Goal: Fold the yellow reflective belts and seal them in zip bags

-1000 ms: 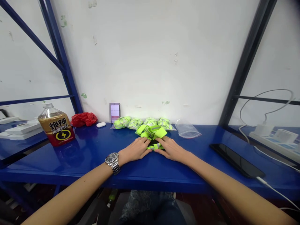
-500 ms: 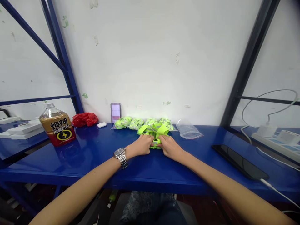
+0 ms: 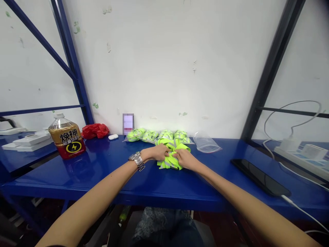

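Note:
A bundle of neon-yellow reflective straps (image 3: 169, 162) with grey stripes lies on the blue table (image 3: 108, 183), between my two hands. From the left, my left hand (image 3: 159, 152) is closed, its fingers pinching the straps. My right hand (image 3: 185, 159) grips the bundle from the other side, fingers curled in. Some strap loops rise behind and above the knuckles. Just beyond stand several clear bags (image 3: 150, 135) filled with similar yellow straps, in a row by the wall. To their right lies an unfilled clear zip bag (image 3: 206, 142).
On the left are a large drink bottle (image 3: 67, 138), a red plastic bag (image 3: 95, 130) and a small white case (image 3: 113, 137). A phone (image 3: 128, 123) leans against the wall. At right lie a black phone (image 3: 260, 176) on a cable and a power strip (image 3: 300, 157).
The strap bundle has come slightly nearer to me and shows more of its front below my hands. Both hands still hold it, and the loops on top have shifted. The view has turned slightly.

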The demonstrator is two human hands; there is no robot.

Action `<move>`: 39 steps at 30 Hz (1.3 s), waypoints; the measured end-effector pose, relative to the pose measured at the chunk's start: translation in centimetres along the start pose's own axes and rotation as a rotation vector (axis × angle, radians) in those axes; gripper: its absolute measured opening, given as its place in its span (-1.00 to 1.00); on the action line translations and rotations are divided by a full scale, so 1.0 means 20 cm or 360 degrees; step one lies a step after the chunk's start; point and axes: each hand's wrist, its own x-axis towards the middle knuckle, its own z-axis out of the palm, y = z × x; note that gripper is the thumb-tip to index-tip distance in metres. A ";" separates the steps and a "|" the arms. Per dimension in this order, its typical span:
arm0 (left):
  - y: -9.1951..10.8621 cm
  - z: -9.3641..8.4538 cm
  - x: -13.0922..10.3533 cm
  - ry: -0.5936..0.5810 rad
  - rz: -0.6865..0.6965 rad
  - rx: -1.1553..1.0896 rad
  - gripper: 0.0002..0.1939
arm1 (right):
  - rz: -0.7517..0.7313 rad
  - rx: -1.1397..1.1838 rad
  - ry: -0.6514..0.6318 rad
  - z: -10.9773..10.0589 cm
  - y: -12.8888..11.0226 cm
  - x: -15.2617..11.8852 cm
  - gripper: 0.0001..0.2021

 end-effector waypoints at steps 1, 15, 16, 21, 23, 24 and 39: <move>-0.01 0.01 0.01 0.0017 0.0000 0.0017 -0.79 | 0.0005 -0.0028 0.0006 0.00 0.00 0.00 -0.73; -0.03 0.21 -0.09 0.0516 0.0005 0.0382 -0.71 | -0.0374 -0.0581 0.0310 0.02 -0.01 -0.11 -0.74; -0.04 0.21 -0.09 0.0510 0.0006 0.0386 -0.70 | -0.0386 -0.0537 0.0281 0.01 -0.01 -0.13 -0.72; -0.05 0.24 -0.12 0.0500 0.0008 0.0246 -0.68 | -0.0492 -0.0334 0.0218 -0.03 -0.02 -0.19 -0.65; -0.03 0.23 -0.15 0.0520 0.0007 0.0122 -0.68 | -0.0498 -0.0401 0.0188 -0.03 -0.01 -0.20 -0.62; -0.02 0.22 -0.17 0.0519 0.0002 0.0060 -0.67 | -0.0491 -0.0445 0.0185 -0.02 -0.01 -0.19 -0.61; 0.07 0.11 -0.27 0.0109 0.0208 0.0311 -0.49 | -0.0557 -0.0317 -0.0009 -0.08 -0.02 -0.25 -0.47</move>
